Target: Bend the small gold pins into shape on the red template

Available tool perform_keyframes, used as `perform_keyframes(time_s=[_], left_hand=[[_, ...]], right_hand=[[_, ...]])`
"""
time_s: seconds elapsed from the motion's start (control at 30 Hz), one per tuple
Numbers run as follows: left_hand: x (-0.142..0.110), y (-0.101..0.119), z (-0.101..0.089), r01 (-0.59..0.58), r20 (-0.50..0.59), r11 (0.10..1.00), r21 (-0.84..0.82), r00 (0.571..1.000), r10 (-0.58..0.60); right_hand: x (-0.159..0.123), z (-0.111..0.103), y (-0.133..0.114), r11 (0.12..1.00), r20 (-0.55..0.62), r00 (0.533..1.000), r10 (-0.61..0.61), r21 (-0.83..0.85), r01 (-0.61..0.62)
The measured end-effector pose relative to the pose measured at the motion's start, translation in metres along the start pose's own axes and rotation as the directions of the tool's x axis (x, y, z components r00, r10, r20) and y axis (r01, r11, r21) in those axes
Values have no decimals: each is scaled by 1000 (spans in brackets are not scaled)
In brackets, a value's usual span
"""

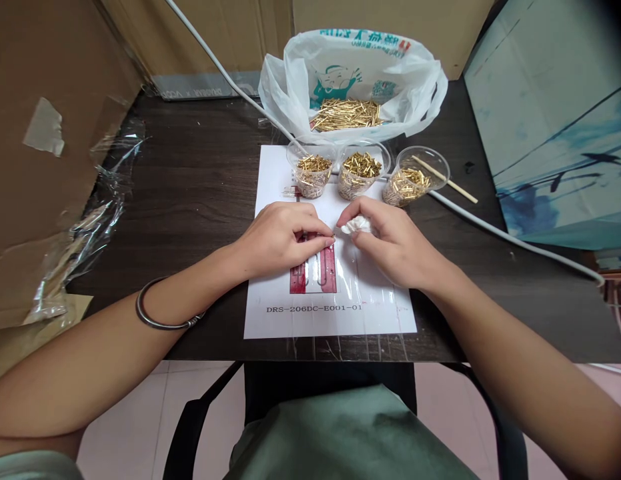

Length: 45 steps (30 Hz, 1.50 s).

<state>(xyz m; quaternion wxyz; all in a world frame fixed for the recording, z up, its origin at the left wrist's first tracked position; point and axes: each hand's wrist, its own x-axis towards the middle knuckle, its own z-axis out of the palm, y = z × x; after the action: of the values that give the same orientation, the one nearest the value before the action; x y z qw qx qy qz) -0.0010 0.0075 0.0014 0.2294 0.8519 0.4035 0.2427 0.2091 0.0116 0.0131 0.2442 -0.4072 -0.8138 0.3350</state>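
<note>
one tiny piece (333, 237), left hand (293, 239), axis unclear

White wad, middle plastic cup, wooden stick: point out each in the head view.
White wad (357, 225): head view, on its crumpled middle.
Middle plastic cup (353, 187): head view, on its clear front wall.
Wooden stick (459, 189): head view, on the part outside the right-hand cup.

Our dark brown wood-grain worktop (190, 173) carries a printed white paper sheet (380, 313) at its near edge and, toward its far edge, a white plastic bag (415, 100).
</note>
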Motion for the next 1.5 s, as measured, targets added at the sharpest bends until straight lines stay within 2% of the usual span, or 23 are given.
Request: perform_keyframes(time_s=[0.27, 0.47, 0.63, 0.8, 1.23, 1.5], left_hand=[[0, 0, 1, 2, -4, 1000, -5, 1000, -2], [0, 0, 1, -2, 1, 1000, 5, 1000, 2], [-1, 1, 2, -3, -6, 1000, -6, 1000, 3], [0, 3, 0, 9, 12, 1000, 7, 1000, -9], [0, 4, -1, 15, 24, 1000, 0, 1000, -15], [1, 4, -1, 11, 21, 1000, 5, 1000, -11]], right_hand=[[-1, 5, -1, 993, -55, 992, 113, -35, -115], [0, 0, -3, 991, -9, 998, 64, -116, -65], [1, 0, -4, 975, 89, 990, 107, -207, -87], [0, 1, -4, 946, 114, 988, 105, -319, -64], [-1, -1, -5, 929, 207, 973, 100, -369, -18], [0, 2, -5, 934, 170, 981, 92, -355, -26]])
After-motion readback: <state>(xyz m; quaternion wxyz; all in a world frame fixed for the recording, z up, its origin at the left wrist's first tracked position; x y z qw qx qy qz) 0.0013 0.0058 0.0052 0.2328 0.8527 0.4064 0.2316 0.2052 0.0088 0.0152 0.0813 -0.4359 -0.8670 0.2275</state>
